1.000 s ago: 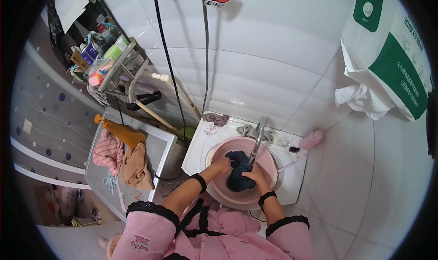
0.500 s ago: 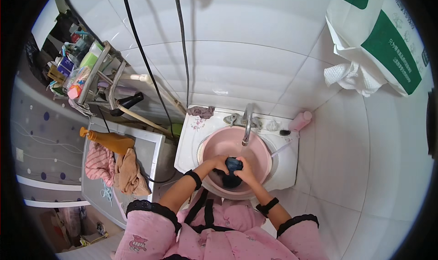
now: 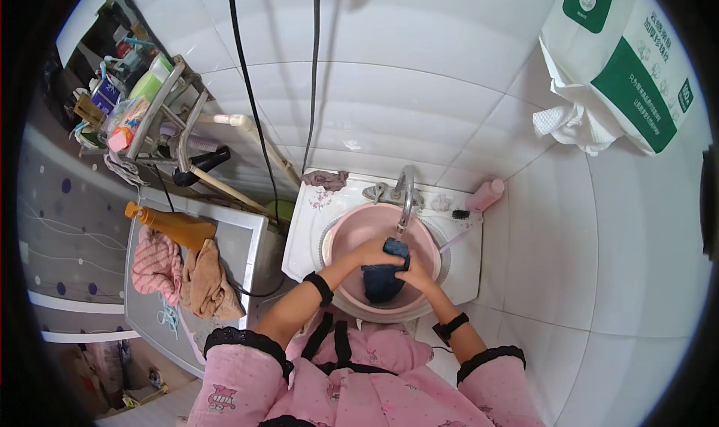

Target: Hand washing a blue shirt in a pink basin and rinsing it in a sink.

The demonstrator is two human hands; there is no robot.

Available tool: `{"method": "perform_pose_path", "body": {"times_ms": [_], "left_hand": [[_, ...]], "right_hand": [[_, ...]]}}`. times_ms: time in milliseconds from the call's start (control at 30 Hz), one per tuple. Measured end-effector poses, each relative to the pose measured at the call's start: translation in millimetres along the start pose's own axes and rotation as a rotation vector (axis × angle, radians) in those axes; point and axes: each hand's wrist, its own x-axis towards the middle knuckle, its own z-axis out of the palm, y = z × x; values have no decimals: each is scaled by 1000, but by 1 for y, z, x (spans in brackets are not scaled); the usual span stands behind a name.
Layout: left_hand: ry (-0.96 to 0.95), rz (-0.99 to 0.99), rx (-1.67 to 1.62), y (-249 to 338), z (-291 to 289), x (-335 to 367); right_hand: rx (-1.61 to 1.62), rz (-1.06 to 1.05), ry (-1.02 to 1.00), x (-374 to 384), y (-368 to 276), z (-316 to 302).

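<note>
A wet-looking dark blue cloth (image 3: 383, 285) is bunched between my hands over the pink basin (image 3: 344, 236), its upper end just under the tap (image 3: 407, 199). My left hand (image 3: 380, 253) wraps around the upper part, fingers closed across the fabric. On the other side my right hand (image 3: 416, 272) grips the cloth's right edge, with its fingertips partly hidden. The lower part of the cloth hangs down inside the basin. That basin sits in the white sink (image 3: 305, 221).
A crumpled grey-brown rag (image 3: 326, 180), a small brush (image 3: 460, 214) and a pink bottle (image 3: 487, 195) lie along the sink's back. To the left, an orange pump bottle (image 3: 180, 229) and towels (image 3: 211, 285) rest on a grey-topped surface. A tissue pack (image 3: 636, 75) hangs at right.
The cloth is more spread out, with its upper end raised nearer the tap. My left hand has shifted across its front, and my right hand has moved slightly right.
</note>
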Motion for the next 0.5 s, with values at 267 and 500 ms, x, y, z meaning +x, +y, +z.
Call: {"method": "perform_pose_path", "body": {"times_ms": [267,500], "left_hand": [[227,-25,328,-44,-31,5],[427,-244,176,-46,-51,-2]], "right_hand": [[332,44,94,24,31,-39],[234,5,90,33,10,-58]]}}
